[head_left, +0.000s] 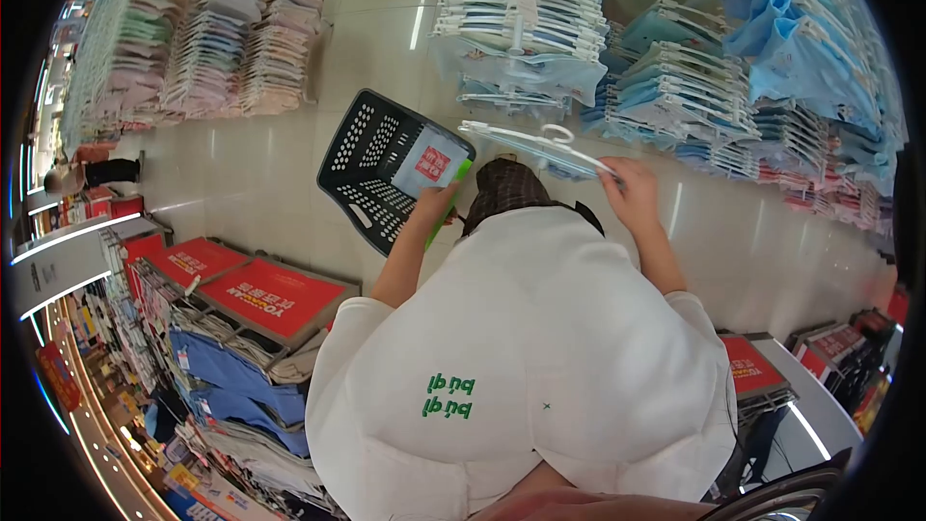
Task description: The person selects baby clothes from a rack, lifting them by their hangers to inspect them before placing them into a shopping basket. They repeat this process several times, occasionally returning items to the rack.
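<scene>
On the left, my left hand [437,203] is closed at the near edge of a dark grey shopping basket [365,188] with round holes and a green strip, its fingers partly hidden. Inside the basket, close to that hand, lies a flat pale grey package [413,156] with a red label. My right hand [633,191] grips the end of a white hanger [521,138] that has a curved hook. Light blue material hangs under the hanger, seen almost edge-on. Both arms reach forward from a white shirt with green lettering.
Ahead stands a rack of white hangers [521,24]; blue garments [801,48] hang at the right. Pastel clothes [207,39] fill racks at far left. Red signs [275,294] top a clothing display beside me. Shiny tiled floor [371,34] runs between.
</scene>
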`<state>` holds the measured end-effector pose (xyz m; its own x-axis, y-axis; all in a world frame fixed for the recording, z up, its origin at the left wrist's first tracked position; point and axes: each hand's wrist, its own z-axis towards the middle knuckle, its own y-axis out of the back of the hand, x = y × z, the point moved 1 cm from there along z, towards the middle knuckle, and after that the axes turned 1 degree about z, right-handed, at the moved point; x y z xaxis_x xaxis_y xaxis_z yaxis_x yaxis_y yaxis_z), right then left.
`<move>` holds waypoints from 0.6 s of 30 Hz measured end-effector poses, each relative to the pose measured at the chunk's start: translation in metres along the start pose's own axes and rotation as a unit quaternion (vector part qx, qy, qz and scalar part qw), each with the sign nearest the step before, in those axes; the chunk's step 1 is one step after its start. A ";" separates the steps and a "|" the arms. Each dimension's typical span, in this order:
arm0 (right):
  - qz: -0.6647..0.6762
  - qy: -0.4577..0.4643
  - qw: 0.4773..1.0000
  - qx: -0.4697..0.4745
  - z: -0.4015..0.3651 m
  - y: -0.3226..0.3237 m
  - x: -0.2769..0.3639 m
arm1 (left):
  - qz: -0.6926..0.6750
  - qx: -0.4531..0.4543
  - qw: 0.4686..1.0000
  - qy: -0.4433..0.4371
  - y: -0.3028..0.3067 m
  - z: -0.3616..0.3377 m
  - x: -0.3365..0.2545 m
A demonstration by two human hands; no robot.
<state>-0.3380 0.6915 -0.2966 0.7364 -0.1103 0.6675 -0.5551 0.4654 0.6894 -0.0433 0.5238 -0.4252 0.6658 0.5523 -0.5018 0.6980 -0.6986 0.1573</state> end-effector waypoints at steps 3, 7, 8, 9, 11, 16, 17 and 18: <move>0.043 -0.008 0.998 0.049 -0.004 -0.028 0.003 | -0.016 -0.003 1.000 -0.013 -0.033 -0.002 0.008; 0.090 -0.039 0.987 0.129 -0.005 -0.064 0.019 | -0.087 0.018 0.996 -0.008 -0.059 -0.023 0.002; 0.092 -0.039 0.986 0.132 -0.005 -0.071 0.026 | -0.089 0.016 0.996 -0.005 -0.057 -0.022 0.011; 0.085 -0.005 0.986 0.145 -0.003 -0.078 0.033 | -0.034 0.013 0.997 -0.066 -0.053 -0.023 0.016; 0.075 0.042 0.981 0.173 0.000 -0.093 0.049 | -0.002 0.001 0.996 -0.092 -0.038 -0.024 0.027; 0.154 0.104 0.961 0.205 0.012 -0.125 0.100 | -0.107 -0.205 0.927 -0.295 0.007 -0.067 0.030; 0.180 0.105 0.952 0.226 0.016 -0.132 0.110 | -0.067 -0.233 0.936 -0.255 0.022 -0.065 0.038; 0.177 0.103 0.953 0.224 0.019 -0.144 0.117 | -0.067 -0.230 0.936 -0.256 0.031 -0.060 0.041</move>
<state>-0.1795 0.5947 -0.3121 0.5072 0.1807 0.8427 -0.8580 0.0137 0.5135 0.0212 0.5522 -0.3901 0.4328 0.2472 -0.8669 0.8842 -0.3038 0.3548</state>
